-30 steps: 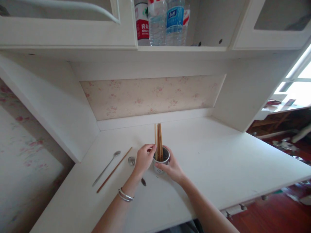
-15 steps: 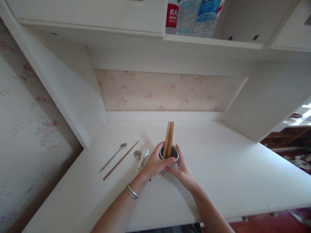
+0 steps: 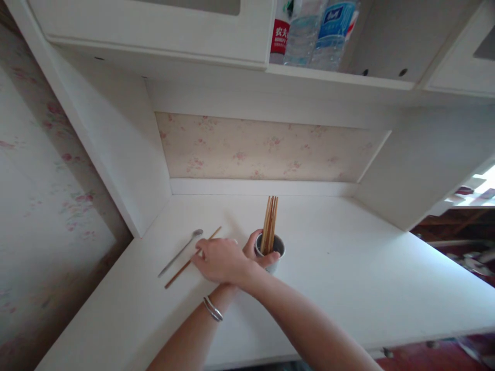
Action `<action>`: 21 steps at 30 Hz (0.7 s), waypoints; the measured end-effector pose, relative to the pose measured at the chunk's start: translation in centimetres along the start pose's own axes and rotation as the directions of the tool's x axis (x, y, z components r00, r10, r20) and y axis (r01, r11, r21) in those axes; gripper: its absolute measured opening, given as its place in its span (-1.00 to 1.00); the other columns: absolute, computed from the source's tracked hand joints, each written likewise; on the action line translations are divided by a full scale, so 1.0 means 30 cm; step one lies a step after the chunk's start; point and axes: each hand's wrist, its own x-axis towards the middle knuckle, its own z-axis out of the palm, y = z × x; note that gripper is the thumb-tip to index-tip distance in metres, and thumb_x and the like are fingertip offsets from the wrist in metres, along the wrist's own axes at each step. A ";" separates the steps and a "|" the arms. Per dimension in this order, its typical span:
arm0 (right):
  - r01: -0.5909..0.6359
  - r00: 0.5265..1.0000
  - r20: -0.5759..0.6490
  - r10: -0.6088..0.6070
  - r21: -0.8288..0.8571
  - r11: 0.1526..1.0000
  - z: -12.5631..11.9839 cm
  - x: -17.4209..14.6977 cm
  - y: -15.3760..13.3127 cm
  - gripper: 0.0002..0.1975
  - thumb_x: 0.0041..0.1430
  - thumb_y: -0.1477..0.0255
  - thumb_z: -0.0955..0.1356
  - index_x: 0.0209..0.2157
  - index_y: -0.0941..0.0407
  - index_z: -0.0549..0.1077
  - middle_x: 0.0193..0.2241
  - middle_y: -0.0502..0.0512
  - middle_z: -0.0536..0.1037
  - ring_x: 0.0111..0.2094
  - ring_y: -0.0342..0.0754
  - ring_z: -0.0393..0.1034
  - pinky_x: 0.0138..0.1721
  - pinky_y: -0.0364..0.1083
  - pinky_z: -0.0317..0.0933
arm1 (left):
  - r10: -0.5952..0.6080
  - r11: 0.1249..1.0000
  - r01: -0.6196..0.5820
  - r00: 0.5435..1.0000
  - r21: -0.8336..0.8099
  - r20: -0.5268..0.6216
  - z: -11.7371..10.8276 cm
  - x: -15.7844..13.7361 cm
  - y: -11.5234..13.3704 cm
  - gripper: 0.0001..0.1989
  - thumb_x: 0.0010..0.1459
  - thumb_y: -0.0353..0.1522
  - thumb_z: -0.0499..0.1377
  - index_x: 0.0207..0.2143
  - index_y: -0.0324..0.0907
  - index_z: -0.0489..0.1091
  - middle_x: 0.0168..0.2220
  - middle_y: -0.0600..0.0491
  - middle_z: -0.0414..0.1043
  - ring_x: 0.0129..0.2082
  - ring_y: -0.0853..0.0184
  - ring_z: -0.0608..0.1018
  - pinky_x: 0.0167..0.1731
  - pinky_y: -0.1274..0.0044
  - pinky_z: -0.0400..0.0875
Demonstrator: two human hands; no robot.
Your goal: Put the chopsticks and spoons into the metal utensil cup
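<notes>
My left hand is wrapped round a grey cup, thumb across its front and fingers at its left side. Several wooden chopsticks stand upright in that cup, leaning slightly. Crossed over my left wrist, my right hand reaches to the left, its thumb and fingertips closed about the middle of a single brown chopstick lying slanted on the white tabletop. A long-handled metal spoon lies just left of that chopstick, apart from my fingers. The white spoon and the other metal spoon are hidden beneath my right hand.
The white desk sits inside a cabinet with side panels and a floral back wall. Overhead, a shelf holds several plastic bottles. The desk's front edge runs along the bottom right.
My right hand has left the cup, crossed over my left arm and reached the loose chopstick, covering the white spoon. My left hand still holds the cup. The view has tilted slightly upward.
</notes>
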 end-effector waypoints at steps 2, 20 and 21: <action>0.043 0.982 0.186 -0.025 -0.089 0.995 0.054 0.089 -0.027 -0.55 0.17 0.14 0.20 -0.11 0.17 0.46 -0.22 0.34 0.57 -0.18 0.28 0.48 -0.30 0.22 0.35 | 0.022 0.999 -0.022 1.000 0.030 0.008 0.008 0.013 -0.016 -0.21 -0.15 -0.14 0.34 0.12 -0.15 0.15 -0.11 -0.07 0.43 -0.08 0.15 0.45 -0.04 0.34 0.30; -0.112 0.954 0.270 0.127 -0.070 0.991 0.261 0.212 -0.002 -0.75 -0.03 0.48 0.33 -0.31 0.34 0.52 -0.29 0.45 0.58 -0.18 0.23 0.50 -0.30 0.09 0.41 | 0.088 0.986 -0.078 0.994 -0.147 0.064 0.052 -0.011 -0.058 -0.22 -0.10 -0.18 0.33 0.13 -0.13 0.07 -0.01 -0.09 0.37 0.00 0.17 0.42 0.08 0.32 0.22; -0.117 0.950 0.286 0.130 -0.062 0.991 0.257 0.213 0.005 -0.76 -0.06 0.48 0.34 -0.34 0.33 0.52 -0.34 0.41 0.59 -0.22 0.22 0.51 -0.32 0.06 0.41 | 0.085 0.983 -0.074 0.995 -0.166 0.061 0.056 -0.011 -0.059 -0.22 -0.10 -0.18 0.33 0.12 -0.14 0.07 -0.01 -0.10 0.37 -0.01 0.18 0.43 0.07 0.32 0.23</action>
